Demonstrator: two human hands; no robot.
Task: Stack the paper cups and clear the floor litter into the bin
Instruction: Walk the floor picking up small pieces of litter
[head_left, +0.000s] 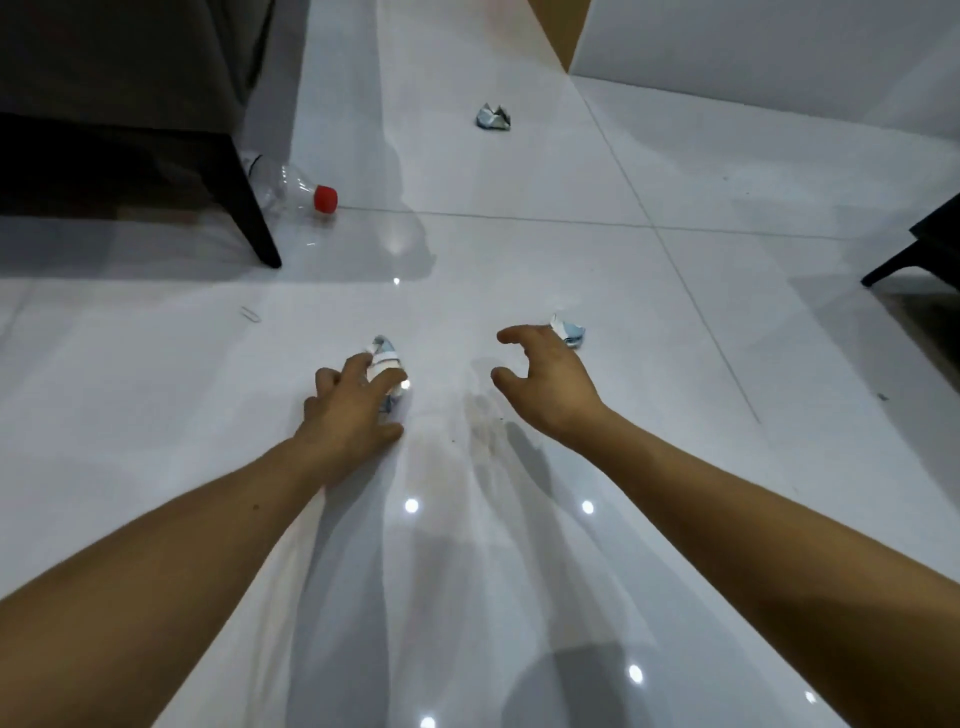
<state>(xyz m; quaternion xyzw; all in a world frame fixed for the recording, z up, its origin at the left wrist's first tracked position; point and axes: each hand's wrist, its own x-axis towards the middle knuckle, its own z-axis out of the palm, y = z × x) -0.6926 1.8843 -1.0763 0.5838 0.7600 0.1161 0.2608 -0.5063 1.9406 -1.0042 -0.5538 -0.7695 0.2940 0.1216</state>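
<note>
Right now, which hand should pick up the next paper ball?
Right. The right hand is open, its fingers beside the nearest loose paper ball; the left hand already grips the other paper ball.

Head-worn, forward-down over floor (675, 395)

Dim overhead light, pinpoint glare on the glossy floor (701, 171) (soft doubled shadows), slight blur, bowed edges.

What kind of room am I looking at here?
Probably a living room at home: glossy white floor tiles, a dark upholstered seat on angled legs, plus litter, a clear plastic bottle and crumpled paper.
</note>
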